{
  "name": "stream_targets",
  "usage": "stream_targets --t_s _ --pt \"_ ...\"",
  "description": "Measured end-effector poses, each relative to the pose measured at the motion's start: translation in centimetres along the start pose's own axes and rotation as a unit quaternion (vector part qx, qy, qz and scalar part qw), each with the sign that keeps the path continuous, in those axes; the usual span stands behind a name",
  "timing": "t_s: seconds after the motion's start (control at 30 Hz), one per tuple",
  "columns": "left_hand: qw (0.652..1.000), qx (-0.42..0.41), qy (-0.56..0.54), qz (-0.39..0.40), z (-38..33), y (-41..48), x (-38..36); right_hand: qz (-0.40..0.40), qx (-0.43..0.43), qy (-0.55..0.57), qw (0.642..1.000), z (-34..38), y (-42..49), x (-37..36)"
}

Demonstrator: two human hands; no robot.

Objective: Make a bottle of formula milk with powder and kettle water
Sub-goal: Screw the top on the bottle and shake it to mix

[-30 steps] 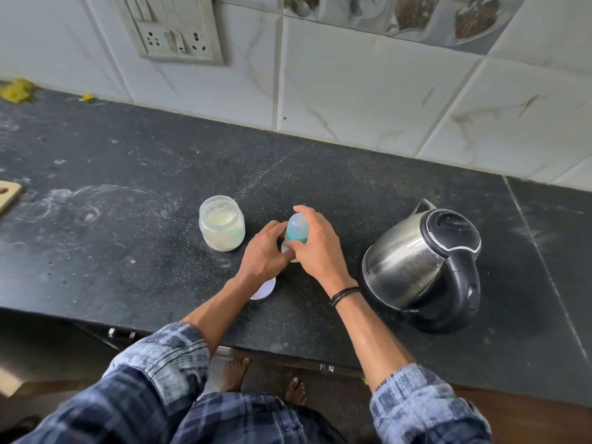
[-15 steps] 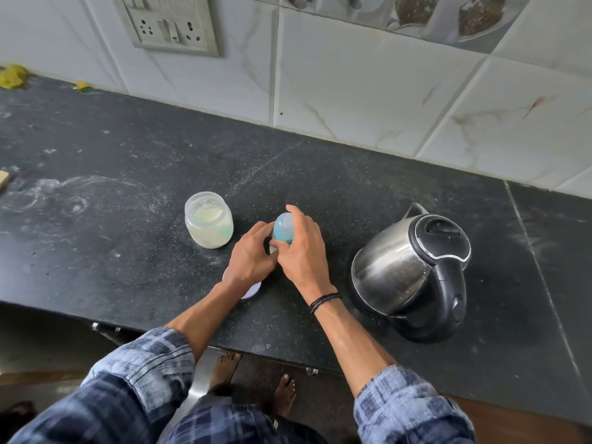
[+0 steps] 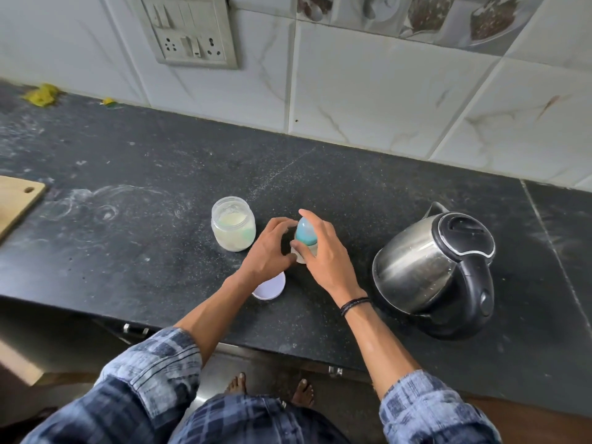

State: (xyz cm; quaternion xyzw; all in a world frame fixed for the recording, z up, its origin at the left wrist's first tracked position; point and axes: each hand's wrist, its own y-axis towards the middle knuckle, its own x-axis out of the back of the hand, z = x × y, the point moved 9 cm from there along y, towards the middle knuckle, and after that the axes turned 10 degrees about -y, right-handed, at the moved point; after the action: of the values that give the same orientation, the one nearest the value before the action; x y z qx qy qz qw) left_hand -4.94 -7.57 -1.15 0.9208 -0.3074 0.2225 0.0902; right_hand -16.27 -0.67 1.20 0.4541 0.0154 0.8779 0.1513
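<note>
We hold the small bottle (image 3: 306, 234) upright between our left hand (image 3: 268, 249) and right hand (image 3: 324, 259), its pale blue domed cap on. Just left of the left hand stands the open powder jar (image 3: 233, 224); its white lid (image 3: 273, 288) lies under that wrist. The steel kettle (image 3: 429, 270), lid shut, stands right of the right hand.

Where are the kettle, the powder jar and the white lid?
kettle (image 3: 413, 267), head view, on its steel body.
powder jar (image 3: 232, 233), head view, on its clear wall.
white lid (image 3: 272, 288), head view, on its visible top.
</note>
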Motion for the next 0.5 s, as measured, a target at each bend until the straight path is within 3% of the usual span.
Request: stream_targets --t_s 0.1,0.23,0.5 --pt "0.999 0.03 -0.019 -0.023 1.6 -1.5 1.8 -0.028 -0.018 0.014 0.999 -0.9 -0.7 -0.6" --pt "0.999 -0.005 0.016 -0.031 2.8 -3.4 3.2 -0.056 -0.065 0.003 0.996 -1.7 -1.0 -1.3" --pt "0.994 -0.087 0.027 0.054 4.0 -4.8 1.9 -0.119 -0.038 0.002 0.992 1.7 -1.3 4.5"
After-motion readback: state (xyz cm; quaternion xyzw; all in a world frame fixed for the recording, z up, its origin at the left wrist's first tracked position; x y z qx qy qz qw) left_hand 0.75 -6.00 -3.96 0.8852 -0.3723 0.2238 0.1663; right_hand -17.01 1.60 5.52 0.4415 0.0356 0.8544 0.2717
